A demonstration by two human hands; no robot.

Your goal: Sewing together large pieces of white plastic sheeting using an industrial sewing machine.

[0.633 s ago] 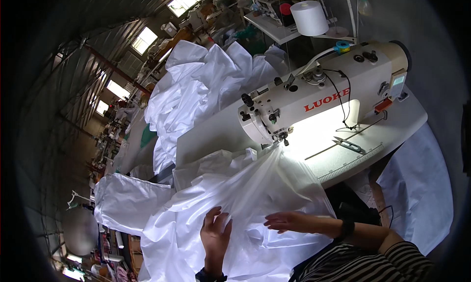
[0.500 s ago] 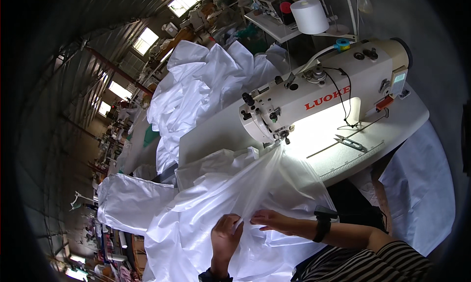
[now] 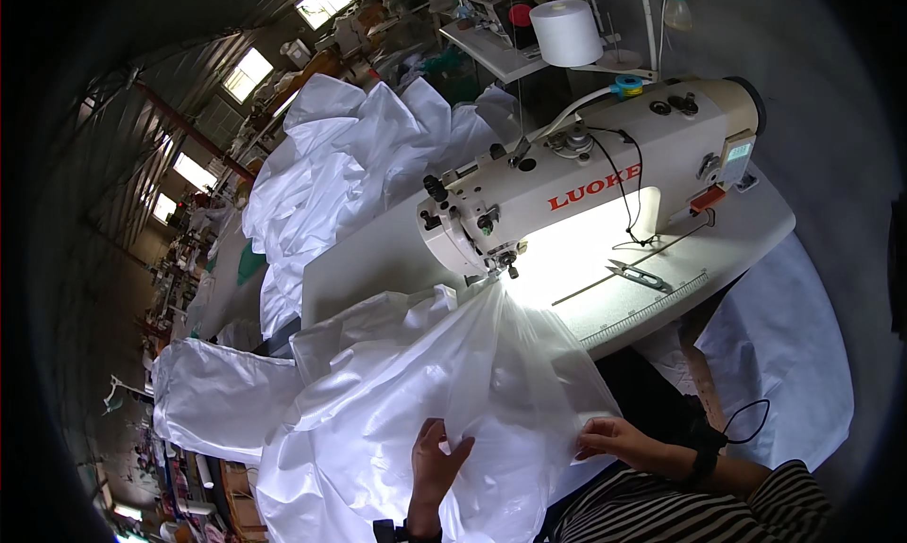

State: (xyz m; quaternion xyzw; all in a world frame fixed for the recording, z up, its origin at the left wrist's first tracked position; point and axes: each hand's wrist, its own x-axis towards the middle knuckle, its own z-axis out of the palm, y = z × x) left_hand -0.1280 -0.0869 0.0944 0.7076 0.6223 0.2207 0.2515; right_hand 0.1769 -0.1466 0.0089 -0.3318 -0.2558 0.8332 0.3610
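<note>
Thin, shiny white fabric (image 3: 378, 406) hangs in loose folds from the needle area of a sewing machine (image 3: 605, 179) toward me. Its gathered upper part runs under the machine head, where a bright lamp shines. My left hand (image 3: 440, 463) is closed on the fabric, with fingers curled and thumb opposite. To its right, my right hand (image 3: 619, 442) pinches the fabric's right edge between thumb and fingers. Between the hands the sheet spreads out. A pair of thread snips (image 3: 640, 276) lies on the machine bed, right of the needle.
A large heap of white fabric (image 3: 350, 155) lies behind the machine at the left. A white thread cone (image 3: 567, 33) stands at the back. More pale fabric (image 3: 784, 354) hangs at the right. A black cord loop (image 3: 751, 420) sticks out near my right forearm.
My right hand has moved right, away from my left hand, to the fabric's right edge. The fabric between them has spread wider. The whole view has shifted slightly.
</note>
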